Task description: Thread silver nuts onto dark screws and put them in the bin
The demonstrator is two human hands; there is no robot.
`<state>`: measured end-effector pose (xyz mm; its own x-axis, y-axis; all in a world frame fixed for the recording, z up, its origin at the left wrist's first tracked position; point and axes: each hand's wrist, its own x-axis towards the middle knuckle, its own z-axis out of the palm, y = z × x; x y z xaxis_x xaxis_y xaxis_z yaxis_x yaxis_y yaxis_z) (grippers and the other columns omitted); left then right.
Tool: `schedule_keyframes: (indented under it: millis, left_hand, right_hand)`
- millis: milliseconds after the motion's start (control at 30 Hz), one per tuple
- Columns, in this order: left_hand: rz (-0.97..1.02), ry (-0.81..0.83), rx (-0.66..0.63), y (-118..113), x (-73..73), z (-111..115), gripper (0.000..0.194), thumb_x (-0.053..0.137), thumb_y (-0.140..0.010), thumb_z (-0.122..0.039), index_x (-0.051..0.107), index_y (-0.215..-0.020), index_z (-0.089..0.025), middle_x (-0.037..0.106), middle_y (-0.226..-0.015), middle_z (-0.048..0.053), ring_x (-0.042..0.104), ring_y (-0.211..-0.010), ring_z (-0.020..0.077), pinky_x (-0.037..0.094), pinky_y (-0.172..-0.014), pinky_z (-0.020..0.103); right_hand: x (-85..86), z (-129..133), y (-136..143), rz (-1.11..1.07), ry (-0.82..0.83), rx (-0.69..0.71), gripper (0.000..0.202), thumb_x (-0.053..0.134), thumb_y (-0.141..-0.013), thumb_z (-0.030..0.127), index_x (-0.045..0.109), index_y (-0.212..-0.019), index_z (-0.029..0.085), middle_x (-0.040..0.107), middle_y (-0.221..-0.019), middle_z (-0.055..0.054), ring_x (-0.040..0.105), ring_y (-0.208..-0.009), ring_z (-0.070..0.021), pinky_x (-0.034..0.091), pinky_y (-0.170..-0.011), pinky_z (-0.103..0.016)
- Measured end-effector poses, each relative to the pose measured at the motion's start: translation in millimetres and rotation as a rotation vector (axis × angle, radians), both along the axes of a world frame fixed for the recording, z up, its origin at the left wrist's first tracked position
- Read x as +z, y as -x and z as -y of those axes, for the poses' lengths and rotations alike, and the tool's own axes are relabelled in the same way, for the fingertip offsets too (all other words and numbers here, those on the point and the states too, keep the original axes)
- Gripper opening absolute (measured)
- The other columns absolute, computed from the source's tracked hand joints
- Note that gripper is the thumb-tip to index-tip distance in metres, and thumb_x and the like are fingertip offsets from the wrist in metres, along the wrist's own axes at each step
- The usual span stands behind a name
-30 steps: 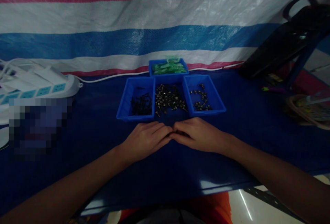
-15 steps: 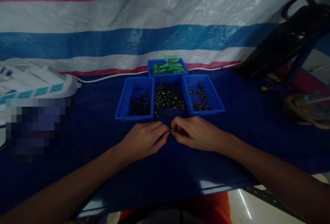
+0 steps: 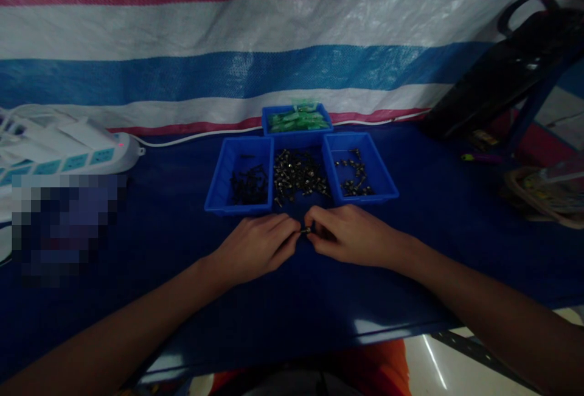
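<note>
- left hand (image 3: 260, 247) and right hand (image 3: 353, 235) both had a pinch on one little metal piece (image 3: 305, 231)
- metal pile (image 3: 298, 174) sat at 12 o'clock, blue bins (image 3: 239, 208) at 11 and 1

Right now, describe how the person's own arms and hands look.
The left hand and right hand are bare, with no gloves, rings or watch visible. The left forearm and right forearm taper toward the wrists; no sleeves, cables or markings show in this dim light.
</note>
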<state>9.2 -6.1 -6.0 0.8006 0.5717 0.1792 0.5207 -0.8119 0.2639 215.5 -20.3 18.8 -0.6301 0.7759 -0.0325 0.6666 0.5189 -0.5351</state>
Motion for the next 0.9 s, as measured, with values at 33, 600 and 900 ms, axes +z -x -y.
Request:
schedule_keyframes:
  millis: [33,600,900]
  left_hand:
    - [0.010,-0.001,-0.001,-0.1,0.2,0.4,0.018,0.037,-0.090,-0.025,0.052,-0.087,-0.017,0.054,-0.073,-0.001,0.054,-0.065,0.0103,0.041,-0.057,0.022]
    - [0.078,-0.074,-0.073,-0.2,-3.2,1.5,0.017,0.041,-0.089,-0.026,0.056,-0.089,-0.018,0.059,-0.077,0.000,0.056,-0.070,0.0105,0.044,-0.063,0.021]
    - [0.037,-0.118,-0.087,-0.4,-3.8,2.2,0.020,0.041,-0.089,-0.029,0.058,-0.089,-0.019,0.057,-0.071,-0.001,0.054,-0.065,0.0105,0.041,-0.057,0.022]
  right_hand:
    - [0.0,-0.1,-0.1,0.005,-0.005,0.009,0.004,0.048,-0.081,0.021,0.047,-0.083,0.018,0.056,-0.066,0.003,0.051,-0.054,-0.0083,0.032,-0.051,-0.019]
    - [-3.2,1.3,0.5,0.086,-0.093,0.085,0.006,0.048,-0.082,0.023,0.044,-0.079,0.018,0.057,-0.071,0.001,0.054,-0.063,-0.0106,0.033,-0.055,-0.021]
    - [-2.2,1.9,0.9,0.092,-0.092,0.080,0.008,0.051,-0.080,0.023,0.044,-0.078,0.019,0.057,-0.071,0.001,0.053,-0.062,-0.0106,0.032,-0.053,-0.022]
